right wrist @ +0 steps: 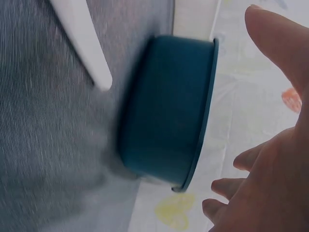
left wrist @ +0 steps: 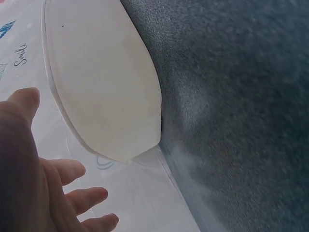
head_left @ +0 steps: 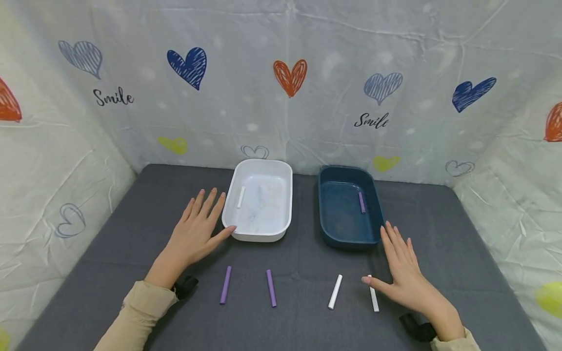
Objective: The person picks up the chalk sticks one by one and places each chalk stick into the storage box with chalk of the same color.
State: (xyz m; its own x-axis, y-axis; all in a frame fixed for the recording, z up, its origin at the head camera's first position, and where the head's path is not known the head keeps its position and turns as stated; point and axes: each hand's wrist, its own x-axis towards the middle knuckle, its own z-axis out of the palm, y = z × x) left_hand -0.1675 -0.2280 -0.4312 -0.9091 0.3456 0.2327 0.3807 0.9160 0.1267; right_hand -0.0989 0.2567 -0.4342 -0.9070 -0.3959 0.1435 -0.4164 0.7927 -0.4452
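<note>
My left hand (head_left: 195,236) is spread with straight fingers at the left side of a white tub (head_left: 256,237); whether the thumb touches the rim I cannot tell. Inside that tub lies a white chalk stick (head_left: 241,197). Fingers extended, my right hand (head_left: 406,273) hovers by the near right corner of a dark blue tub (head_left: 347,242), which contains a purple chalk stick (head_left: 362,203). Its thumb partly covers the top of a white chalk stick (head_left: 374,300). Another white chalk stick (head_left: 335,292) lies left of it. Two purple chalk sticks, one left (head_left: 226,285) and one right (head_left: 271,288), lie before the white tub.
A dark grey cloth (head_left: 303,321) covers the table. White curtains (head_left: 237,112) printed with hearts and the word "Smile" hang behind and at both sides. The two tubs stand side by side near the back edge, with a gap between them.
</note>
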